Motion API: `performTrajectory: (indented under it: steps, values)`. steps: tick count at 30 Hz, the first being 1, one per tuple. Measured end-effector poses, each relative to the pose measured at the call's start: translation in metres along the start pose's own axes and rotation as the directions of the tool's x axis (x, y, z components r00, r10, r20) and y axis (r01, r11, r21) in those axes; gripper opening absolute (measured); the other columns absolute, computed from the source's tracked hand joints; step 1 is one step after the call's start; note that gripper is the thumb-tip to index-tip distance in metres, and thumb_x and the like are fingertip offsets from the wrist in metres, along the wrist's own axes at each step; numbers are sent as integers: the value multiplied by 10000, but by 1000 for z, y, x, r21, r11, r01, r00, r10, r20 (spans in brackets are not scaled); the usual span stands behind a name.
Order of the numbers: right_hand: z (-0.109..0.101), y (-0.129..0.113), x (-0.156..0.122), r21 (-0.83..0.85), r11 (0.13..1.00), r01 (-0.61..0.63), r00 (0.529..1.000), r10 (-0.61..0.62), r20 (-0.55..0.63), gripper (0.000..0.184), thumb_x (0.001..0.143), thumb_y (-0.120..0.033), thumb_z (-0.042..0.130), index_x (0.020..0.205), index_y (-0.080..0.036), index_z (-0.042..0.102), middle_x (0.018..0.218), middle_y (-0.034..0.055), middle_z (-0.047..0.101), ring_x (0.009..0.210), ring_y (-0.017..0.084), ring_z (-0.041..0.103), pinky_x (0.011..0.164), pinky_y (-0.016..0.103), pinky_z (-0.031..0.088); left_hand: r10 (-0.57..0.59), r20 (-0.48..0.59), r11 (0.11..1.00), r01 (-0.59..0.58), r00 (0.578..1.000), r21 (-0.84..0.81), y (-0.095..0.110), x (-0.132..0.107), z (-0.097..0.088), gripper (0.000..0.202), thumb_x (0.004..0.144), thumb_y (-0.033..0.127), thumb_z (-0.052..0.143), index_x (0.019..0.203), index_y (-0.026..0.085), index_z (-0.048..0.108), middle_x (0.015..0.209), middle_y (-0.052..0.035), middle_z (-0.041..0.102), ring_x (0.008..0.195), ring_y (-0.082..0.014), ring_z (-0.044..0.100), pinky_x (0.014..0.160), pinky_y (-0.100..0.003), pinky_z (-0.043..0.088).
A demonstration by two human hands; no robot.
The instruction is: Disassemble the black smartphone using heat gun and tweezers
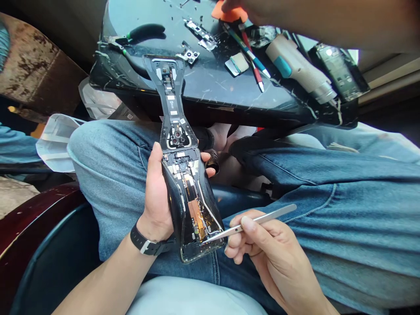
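Observation:
My left hand (pixel 157 192) is wrapped round an opened phone (pixel 183 175) with its back cover off, so the circuit boards and camera module show. The phone stands lengthwise over my lap, its far end leaning on the table edge. My right hand (pixel 265 245) pinches metal tweezers (pixel 249 223), whose tips touch the lower right part of the phone's inside. A black watch sits on my left wrist.
A dark, scratched table (pixel 210 92) ahead carries pliers (pixel 138 35), small phone parts (pixel 200 33), pens (pixel 251 54), a white and teal tool (pixel 300 68) and another opened phone (pixel 341 72). Another person's arm (pixel 315 17) reaches over an orange item (pixel 226 14) at the far edge. Plastic bags lie left.

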State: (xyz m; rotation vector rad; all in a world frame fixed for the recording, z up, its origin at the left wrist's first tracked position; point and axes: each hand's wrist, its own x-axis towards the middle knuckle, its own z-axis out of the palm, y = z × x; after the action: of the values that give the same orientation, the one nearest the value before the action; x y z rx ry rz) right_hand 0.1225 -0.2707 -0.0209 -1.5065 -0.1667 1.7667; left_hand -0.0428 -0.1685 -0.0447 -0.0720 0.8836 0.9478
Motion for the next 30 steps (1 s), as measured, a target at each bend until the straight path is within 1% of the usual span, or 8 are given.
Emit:
performTrajectory:
  steps: [3,6,12,17,21,24,26,30]
  values:
    - [-6,5,3,44,999,16,995,-21,100,266,895,-435,848,846,-173,847,700,29,777,586,128,759,540,155,599,-6,39,1000,6,999,-9,1,1,-2,734,1070,667,218,1159,169,751,922,-87,811,715,-233,789,561,-346,663]
    - [-14,10,9,81,995,60,969,-78,235,215,982,-375,766,912,-189,847,748,35,802,641,132,786,592,166,623,-13,61,1000,14,998,-9,3,3,-2,753,1073,666,198,1151,168,757,931,-92,815,728,-241,794,566,-355,666]
    - [-20,17,19,145,978,148,926,-188,326,211,904,-420,847,913,-210,846,725,27,804,616,136,780,603,189,638,-28,77,999,30,997,-22,4,4,-1,758,1078,654,192,1134,161,765,929,-99,818,726,-242,796,557,-344,664]
    - [-12,13,18,150,985,87,941,-131,312,207,1001,-377,746,933,-206,841,714,24,804,531,79,735,516,107,566,-53,146,996,63,988,-67,7,3,-3,783,1074,669,191,1132,143,768,955,-120,817,779,-261,805,604,-356,677]
    - [-8,12,14,165,976,144,942,-187,280,189,941,-377,818,915,-192,850,707,38,805,467,54,682,489,90,534,-67,237,993,87,969,-78,11,3,-6,803,1073,680,179,1166,138,764,1008,-126,813,855,-268,809,652,-352,681]
    - [-4,16,13,192,964,184,942,-229,246,176,896,-387,863,925,-214,854,704,25,800,503,62,702,534,102,560,-66,240,993,87,969,-77,10,3,-6,814,1075,679,162,1136,141,770,1005,-120,812,861,-259,805,659,-343,679]
    - [0,17,15,210,963,167,947,-216,237,180,911,-413,843,930,-234,855,695,14,798,488,57,695,503,87,543,-65,220,995,79,973,-57,8,3,-6,832,1066,700,173,1090,127,776,935,-127,807,780,-239,795,629,-323,669]
    - [6,12,20,221,968,121,957,-173,233,220,912,-432,834,885,-215,855,664,11,783,438,61,672,410,74,504,-149,178,989,148,973,19,3,4,-4,939,1037,746,131,1024,58,770,784,-157,769,571,-204,728,526,-309,639]
